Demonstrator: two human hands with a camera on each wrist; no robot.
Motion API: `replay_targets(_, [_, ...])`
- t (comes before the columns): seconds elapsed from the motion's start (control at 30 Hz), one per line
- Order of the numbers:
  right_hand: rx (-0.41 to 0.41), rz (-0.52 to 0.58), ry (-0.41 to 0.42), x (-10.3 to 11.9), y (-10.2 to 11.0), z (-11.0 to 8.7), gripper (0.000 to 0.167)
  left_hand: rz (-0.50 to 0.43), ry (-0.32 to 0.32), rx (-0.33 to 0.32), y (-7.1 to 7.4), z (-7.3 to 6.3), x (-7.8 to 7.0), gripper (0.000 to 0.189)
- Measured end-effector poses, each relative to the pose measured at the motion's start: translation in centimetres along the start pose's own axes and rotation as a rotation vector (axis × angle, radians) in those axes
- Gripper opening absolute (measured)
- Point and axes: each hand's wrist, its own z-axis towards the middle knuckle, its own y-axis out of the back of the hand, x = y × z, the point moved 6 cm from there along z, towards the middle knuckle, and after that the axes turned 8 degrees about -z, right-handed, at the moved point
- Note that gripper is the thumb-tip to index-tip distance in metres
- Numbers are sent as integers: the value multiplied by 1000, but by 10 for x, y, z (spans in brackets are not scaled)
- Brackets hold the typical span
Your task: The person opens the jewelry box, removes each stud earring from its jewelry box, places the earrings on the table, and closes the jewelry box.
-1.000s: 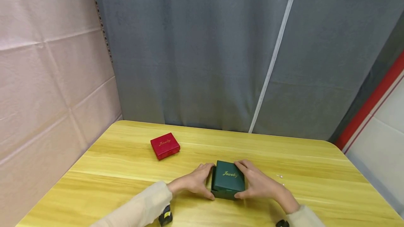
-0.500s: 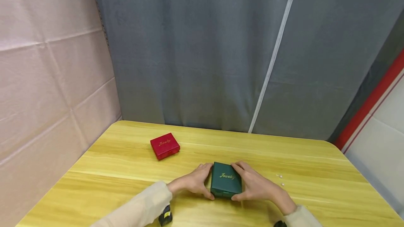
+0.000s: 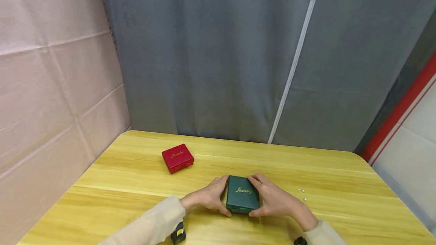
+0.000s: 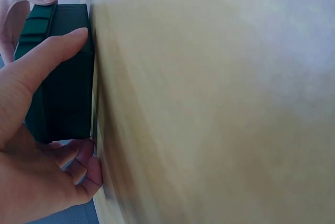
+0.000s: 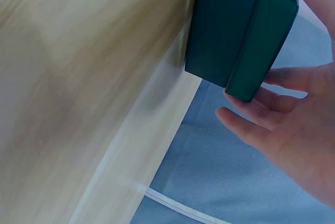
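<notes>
A closed red box [image 3: 178,158] lies on the wood-grain table [image 3: 112,177] before a grey curtain [image 3: 218,56].

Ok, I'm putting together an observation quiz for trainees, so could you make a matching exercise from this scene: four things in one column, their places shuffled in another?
Things
1. green box
2. red box
3. small pale pieces
4. grey curtain

Places
A. behind the table
B. on the table, right of the right hand
C. on the table, beyond the left hand
D. between both hands

Pairs: 1-D, 2-C, 3-B, 4-A
</notes>
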Motion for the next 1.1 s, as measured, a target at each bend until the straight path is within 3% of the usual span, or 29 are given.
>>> replay_targets(0.5, [29, -8, -5, -2, -6, 2, 91, -85, 20, 39, 0, 0, 3, 111])
replay_targets(0.77, [37, -21, -14, -1, -6, 2, 91, -83, -37, 38, 5, 2, 0, 101])
replay_targets(1.1, [43, -33, -16, -1, -8, 4, 91, -77, -42, 32, 6, 3, -1, 96])
